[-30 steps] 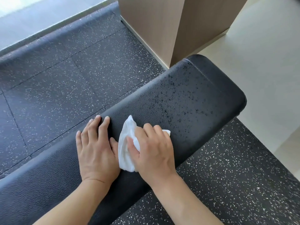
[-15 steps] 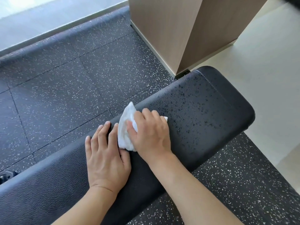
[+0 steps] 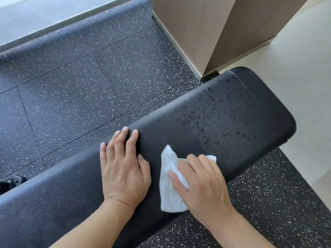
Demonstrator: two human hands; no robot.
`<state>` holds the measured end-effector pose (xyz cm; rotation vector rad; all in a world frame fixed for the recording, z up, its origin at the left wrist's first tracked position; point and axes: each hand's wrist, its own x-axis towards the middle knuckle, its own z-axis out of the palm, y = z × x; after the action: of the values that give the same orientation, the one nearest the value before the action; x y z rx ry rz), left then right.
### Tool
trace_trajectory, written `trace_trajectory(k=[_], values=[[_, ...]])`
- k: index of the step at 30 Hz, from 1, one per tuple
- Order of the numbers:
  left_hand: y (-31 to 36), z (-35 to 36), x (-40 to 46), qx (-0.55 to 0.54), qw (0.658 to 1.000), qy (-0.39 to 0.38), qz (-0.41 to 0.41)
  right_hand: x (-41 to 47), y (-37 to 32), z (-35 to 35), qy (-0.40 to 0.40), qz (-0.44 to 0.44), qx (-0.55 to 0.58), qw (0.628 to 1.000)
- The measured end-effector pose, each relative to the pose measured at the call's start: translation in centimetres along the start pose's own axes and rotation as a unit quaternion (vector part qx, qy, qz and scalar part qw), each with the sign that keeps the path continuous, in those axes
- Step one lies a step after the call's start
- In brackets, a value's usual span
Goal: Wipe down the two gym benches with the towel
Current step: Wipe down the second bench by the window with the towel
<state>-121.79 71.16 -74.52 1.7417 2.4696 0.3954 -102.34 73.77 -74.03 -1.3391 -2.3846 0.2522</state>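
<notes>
Across the head view, a long black padded gym bench with pebbled leather-like upholstery point(image 3: 223, 111) is seen running from lower left to upper right. Dark droplets (or specks; which cannot be told) are scattered over its far, rounded end. A crumpled white cloth towel point(image 3: 170, 192) is pressed against the pad's near edge by the right hand point(image 3: 202, 183), whose fingers are curled over the cloth, the thumb pinning it. Just beside it, the left hand point(image 3: 123, 165) is laid flat on the pad, fingers straight and close together, holding nothing. Black rubber floor tiles with white flecks point(image 3: 80, 90) are seen beneath, and a light wood-grain panelled column point(image 3: 206, 29) beyond the bench.
</notes>
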Motion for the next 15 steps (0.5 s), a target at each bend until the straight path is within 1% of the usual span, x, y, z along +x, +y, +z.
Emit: trace_trajectory(k=[2, 5, 9, 11, 13, 15], values=[[-0.1, 0.0, 0.0, 0.004, 1.000, -0.001, -0.001, 0.6, 0.0, 0.3, 0.009, 0.002, -0.011, 1.000], [-0.1, 0.0, 0.0, 0.003, 1.000, -0.009, -0.003, 5.1, -1.1, 1.8, 0.018, 0.033, -0.024, 0.999], [0.0, -0.1, 0.0, 0.005, 1.000, -0.014, -0.012, 13.6, -3.4, 4.7, 0.002, 0.071, -0.030, 0.997], [0.2, -0.1, 0.1, 0.009, 1.000, -0.016, -0.016, 16.6, -4.0, 5.7, -0.027, 0.072, -0.052, 0.996], [0.2, -0.2, 0.1, 0.015, 1.000, -0.014, -0.018, 17.1, -3.8, 5.8, -0.054, 0.054, -0.052, 0.996], [0.1, -0.1, 0.1, 0.017, 1.000, -0.016, -0.014, 15.1, -3.1, 4.6, -0.039, 0.033, -0.016, 0.999]])
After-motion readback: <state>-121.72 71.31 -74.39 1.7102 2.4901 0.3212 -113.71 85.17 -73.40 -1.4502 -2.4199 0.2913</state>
